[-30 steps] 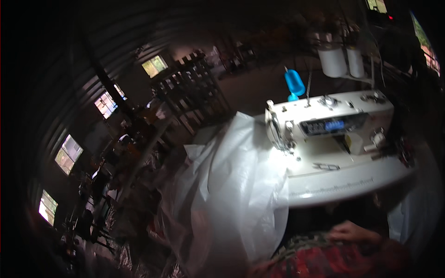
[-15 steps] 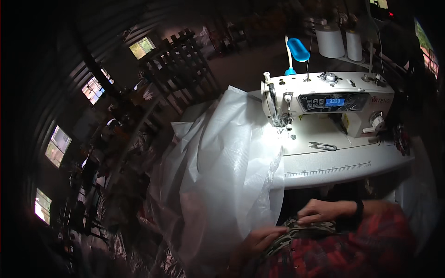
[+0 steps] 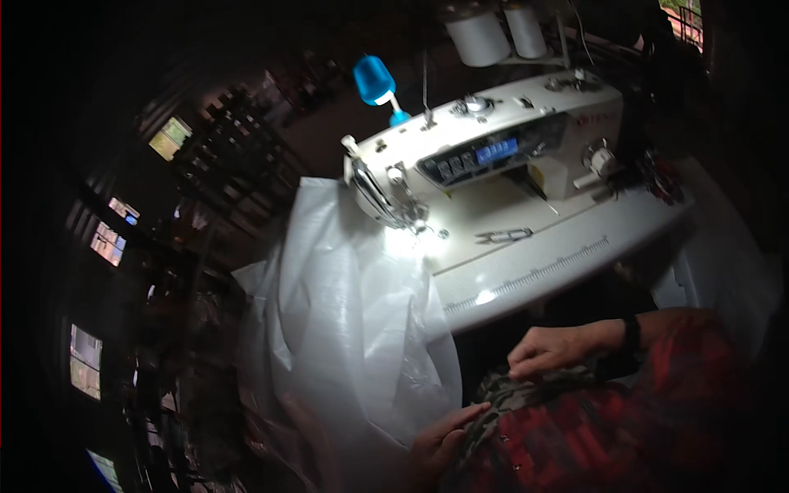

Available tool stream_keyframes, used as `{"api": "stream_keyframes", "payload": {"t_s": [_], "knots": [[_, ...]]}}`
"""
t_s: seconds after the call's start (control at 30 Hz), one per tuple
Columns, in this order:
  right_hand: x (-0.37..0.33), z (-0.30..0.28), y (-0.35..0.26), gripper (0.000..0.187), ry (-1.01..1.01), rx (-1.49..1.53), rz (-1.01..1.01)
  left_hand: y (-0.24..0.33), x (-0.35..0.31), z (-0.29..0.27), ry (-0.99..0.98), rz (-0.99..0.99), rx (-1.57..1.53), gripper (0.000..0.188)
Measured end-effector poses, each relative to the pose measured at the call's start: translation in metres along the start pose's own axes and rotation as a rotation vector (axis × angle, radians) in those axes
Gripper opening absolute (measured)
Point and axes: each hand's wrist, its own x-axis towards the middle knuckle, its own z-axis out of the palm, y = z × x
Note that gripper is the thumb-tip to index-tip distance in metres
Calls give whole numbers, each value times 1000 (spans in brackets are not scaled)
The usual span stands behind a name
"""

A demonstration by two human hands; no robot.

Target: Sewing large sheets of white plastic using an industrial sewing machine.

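My right hand point(image 3: 546, 352), with a dark band on its wrist, is curled closed at the edge of camouflage cloth point(image 3: 526, 393) over my lap. What its fingers hold, if anything, is hidden. Lower and to the left, my left hand point(image 3: 444, 435) lies against the same cloth, its fingers stretched out. A large white plastic sheet point(image 3: 353, 304) hangs in folds over the left end of the sewing table, one edge under the lit needle area of a white sewing machine point(image 3: 493, 148). Both hands are apart from the sheet.
Thread snips point(image 3: 504, 237) lie on the machine bed, near a printed ruler scale point(image 3: 534, 275) along the table's front. White thread cones point(image 3: 481, 39) stand behind the machine, beside a blue-headed lamp-like piece point(image 3: 374, 80). Dark racks point(image 3: 234, 152) fill the back left.
My view has turned and tilted, so the machine and sheet now appear farther left and slanted. The hands stay near the camouflage cloth, with a slightly wider gap between them.
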Motion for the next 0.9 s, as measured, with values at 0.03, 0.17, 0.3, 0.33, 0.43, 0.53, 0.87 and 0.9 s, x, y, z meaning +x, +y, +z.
{"api": "stream_keyframes", "payload": {"t_s": [0.03, 0.17, 0.3, 0.33, 0.43, 0.53, 0.87, 0.9], "knots": [[-6, 5, 15, 37, 87, -1, 55, -5, -1, 4, -13, 4, -72, 38], [-63, 37, 36, 28, 559, 271, 407, -36, -21, 4, 105, -101, -316, 44], [-106, 46, 17, 29, 676, 363, 366, -58, -42, 4, 284, -131, -105, 74], [-109, 41, 16, 28, 655, 253, 328, -62, -38, -1, 232, -62, -39, 74], [-114, 24, 35, 26, 698, 270, 244, -64, -19, -10, 92, -81, 64, 69], [-136, 28, 79, 27, 933, 166, 319, -62, -6, -9, -12, -44, 24, 62], [-269, 223, 179, 32, 460, -102, 851, -110, -31, -8, 148, -230, -130, 58], [-276, 231, 178, 33, 408, -83, 860, -112, -34, -9, 160, -232, -140, 57]]}}
